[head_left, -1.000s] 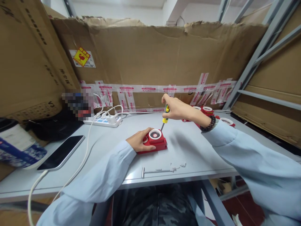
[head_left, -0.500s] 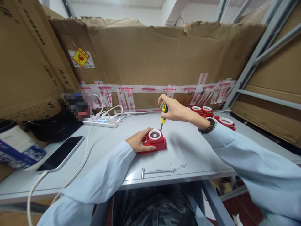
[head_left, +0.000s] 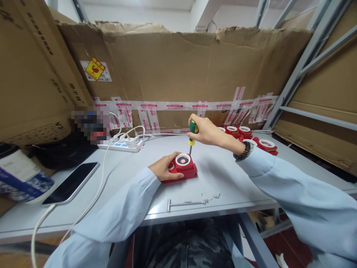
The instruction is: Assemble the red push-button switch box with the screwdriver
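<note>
**Screwdriver on the red unit**

Both hands are busy at the middle of the table (head_left: 228,186), toward its near edge. My left hand (head_left: 163,169) is curled around the left end of the red unit (head_left: 182,172), pressing it flat on the table. My right hand (head_left: 205,130) is closed around the green-and-yellow handle of a screwdriver (head_left: 192,137), held nearly upright, its tip down at the far right side of the white ring (head_left: 183,160) on top of the red unit.

Cardboard sheets (head_left: 178,70) wall in the far and left edges, with printed tape (head_left: 178,106) along the bottom of the far one. A dark phone (head_left: 71,182) lies near the left edge on a white cable (head_left: 92,201). A white power strip (head_left: 121,144) sits toward the far left corner. More red units (head_left: 251,136) with white rings cluster at the far right corner. A T-shaped metal key (head_left: 184,203) lies by the near edge, with small screws (head_left: 213,196) just beside its right end.
</note>
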A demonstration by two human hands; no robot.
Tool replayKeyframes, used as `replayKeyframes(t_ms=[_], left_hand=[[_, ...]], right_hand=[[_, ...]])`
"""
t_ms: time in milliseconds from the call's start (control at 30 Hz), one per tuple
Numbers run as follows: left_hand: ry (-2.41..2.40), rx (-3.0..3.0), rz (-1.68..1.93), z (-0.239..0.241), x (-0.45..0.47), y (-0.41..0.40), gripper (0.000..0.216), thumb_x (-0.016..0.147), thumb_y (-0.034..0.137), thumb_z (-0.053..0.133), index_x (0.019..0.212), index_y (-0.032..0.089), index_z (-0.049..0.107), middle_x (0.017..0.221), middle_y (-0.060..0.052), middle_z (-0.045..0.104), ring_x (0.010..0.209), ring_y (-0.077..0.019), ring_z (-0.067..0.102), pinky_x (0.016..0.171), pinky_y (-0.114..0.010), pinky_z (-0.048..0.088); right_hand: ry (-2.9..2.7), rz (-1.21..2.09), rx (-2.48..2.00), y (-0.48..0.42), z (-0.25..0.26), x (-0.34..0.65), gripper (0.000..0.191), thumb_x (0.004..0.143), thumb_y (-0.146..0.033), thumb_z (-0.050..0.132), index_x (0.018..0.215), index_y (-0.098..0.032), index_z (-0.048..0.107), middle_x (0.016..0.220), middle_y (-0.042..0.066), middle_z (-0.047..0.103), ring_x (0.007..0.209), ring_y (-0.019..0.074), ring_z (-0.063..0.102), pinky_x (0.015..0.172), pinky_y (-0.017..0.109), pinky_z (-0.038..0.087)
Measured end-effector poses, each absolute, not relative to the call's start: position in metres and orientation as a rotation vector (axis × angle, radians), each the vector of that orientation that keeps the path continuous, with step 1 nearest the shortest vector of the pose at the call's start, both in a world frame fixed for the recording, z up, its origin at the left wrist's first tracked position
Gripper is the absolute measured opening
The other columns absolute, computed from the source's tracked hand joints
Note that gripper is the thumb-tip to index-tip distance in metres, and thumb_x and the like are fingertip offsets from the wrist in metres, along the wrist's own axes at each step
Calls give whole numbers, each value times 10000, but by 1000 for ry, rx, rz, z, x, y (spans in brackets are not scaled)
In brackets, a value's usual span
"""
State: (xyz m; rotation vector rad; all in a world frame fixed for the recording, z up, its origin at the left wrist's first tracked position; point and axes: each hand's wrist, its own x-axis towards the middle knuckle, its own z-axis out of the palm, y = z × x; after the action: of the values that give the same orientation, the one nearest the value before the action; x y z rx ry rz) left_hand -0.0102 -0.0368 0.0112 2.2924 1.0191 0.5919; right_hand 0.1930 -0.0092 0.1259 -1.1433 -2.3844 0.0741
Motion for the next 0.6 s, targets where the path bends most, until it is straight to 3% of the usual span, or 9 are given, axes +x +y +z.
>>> replayKeyframes(t_ms=[367,533,600], left_hand=[[1040,2285,593,12,-10,-37,657,679,426,673,1244,199,424,1015,-38,662,876,-214,618,833,-316,464],[1035,2286,604,11,-10,-37,647,679,423,677,1235,205,430,1015,-34,665,873,-211,623,814,-304,468],[1041,2288,605,10,-10,-36,642,679,421,678,1230,201,434,1005,-37,667,871,-212,624,816,-308,468]], right_hand=[[-2359,213,-1146,-6,124,193,493,598,-199,600,1027,-205,355,773,-3,541,648,150,483,572,260,362],[-2307,65,-1178,-6,123,195,383,644,-238,594,955,-205,374,690,-18,518,613,151,459,577,276,345],[-2306,106,-1186,-7,124,195,454,618,-201,609,995,-202,357,694,-23,519,608,146,465,571,270,348]])
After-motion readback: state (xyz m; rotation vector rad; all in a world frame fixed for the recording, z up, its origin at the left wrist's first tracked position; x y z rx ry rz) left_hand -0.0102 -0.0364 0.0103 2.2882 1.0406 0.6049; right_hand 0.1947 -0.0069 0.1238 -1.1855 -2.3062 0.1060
